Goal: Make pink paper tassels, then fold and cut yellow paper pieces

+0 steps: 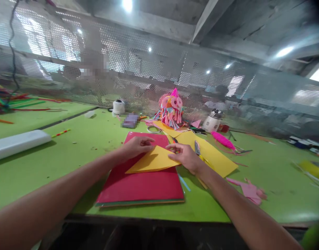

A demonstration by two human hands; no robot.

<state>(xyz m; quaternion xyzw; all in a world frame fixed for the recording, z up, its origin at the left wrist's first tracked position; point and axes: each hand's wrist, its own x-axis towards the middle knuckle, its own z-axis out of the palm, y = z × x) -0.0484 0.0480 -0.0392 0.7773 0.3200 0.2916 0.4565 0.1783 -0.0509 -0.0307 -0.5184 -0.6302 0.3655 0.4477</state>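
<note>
A yellow paper triangle [153,160] lies on a stack of coloured sheets with a red sheet [141,182] on top. My left hand [136,146] rests on the triangle's upper left edge, fingers curled and pressing down on it. My right hand [184,156] pinches the triangle's right corner with thumb and fingers. Under my right wrist lie a larger yellow sheet [213,156] and a pair of scissors [197,148].
The green table [70,152] carries a pink tasselled paper craft [171,109], a white tape roll [118,106], a white pot-like device [212,121], a pink fluffy piece [223,140], pink paper scraps [250,191] and a white roll [17,143]. A perforated metal screen [159,69] closes the back.
</note>
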